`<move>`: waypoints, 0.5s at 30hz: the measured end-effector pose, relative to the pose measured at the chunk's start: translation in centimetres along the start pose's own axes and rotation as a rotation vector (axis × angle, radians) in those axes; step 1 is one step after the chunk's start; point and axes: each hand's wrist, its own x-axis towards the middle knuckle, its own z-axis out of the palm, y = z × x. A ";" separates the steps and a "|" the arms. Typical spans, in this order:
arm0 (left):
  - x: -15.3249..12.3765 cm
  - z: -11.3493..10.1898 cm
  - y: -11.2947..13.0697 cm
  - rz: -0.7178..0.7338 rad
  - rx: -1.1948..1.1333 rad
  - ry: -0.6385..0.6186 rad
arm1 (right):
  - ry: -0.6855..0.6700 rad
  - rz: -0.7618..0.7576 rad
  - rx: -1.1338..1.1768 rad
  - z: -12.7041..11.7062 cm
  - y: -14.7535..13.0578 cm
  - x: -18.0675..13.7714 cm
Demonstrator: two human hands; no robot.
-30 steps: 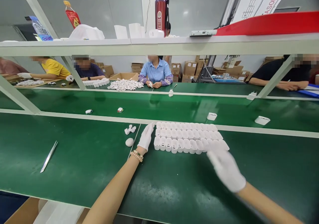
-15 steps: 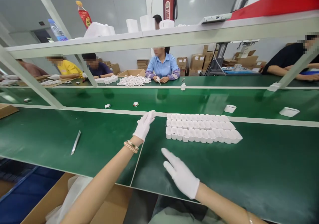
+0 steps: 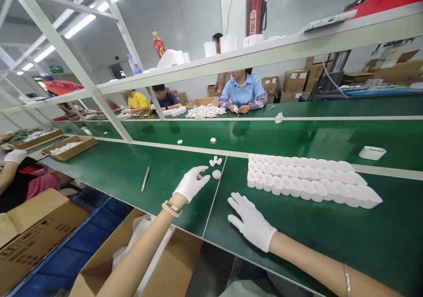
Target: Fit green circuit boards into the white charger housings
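Observation:
My left hand (image 3: 192, 183), in a white glove, is open above the green table, thumb and fingers apart and nothing held. Just beyond its fingertips lie a small round white piece (image 3: 216, 174) and a little cluster of white plastic bits (image 3: 216, 161). Also gloved in white, my right hand (image 3: 251, 222) is open and empty over the table, its fingers slightly spread. Hollow white plastic housings (image 3: 294, 187) stand in three close rows beyond it, apart from the fingers. Metal tweezers (image 3: 145, 179) rest to the left of my left hand.
Past a pale rail runs a green belt (image 3: 297, 134) carrying scattered white parts, among them a white housing (image 3: 372, 153). A shelf (image 3: 280, 46) with bottles crosses above. Co-workers sit opposite and at far left. Cardboard boxes (image 3: 42, 222) stand below the table's front edge at left.
The view has swung left. My left hand has drawn back from the rail and its fingers have parted; the round piece and small bits now show near it. My right hand's fingers have spread.

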 end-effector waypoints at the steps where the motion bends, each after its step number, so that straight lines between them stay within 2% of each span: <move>1: 0.2 0.2 -0.4 0.010 0.069 -0.003 | 0.021 0.006 0.039 -0.1 0.4 0.1; 5: 2.5 3.2 -0.5 0.089 0.277 -0.061 | 0.119 0.023 0.194 -0.3 1.3 0.6; 9: 4.1 5.3 0.2 0.086 0.428 -0.126 | 0.260 0.038 0.357 -1.0 1.8 0.7; 12: 3.0 5.3 0.8 0.121 0.482 -0.162 | 0.337 0.065 0.470 -1.5 1.9 0.6; 15: 0.5 5.1 2.2 0.244 0.494 -0.246 | 0.366 0.091 0.571 -1.7 1.9 0.7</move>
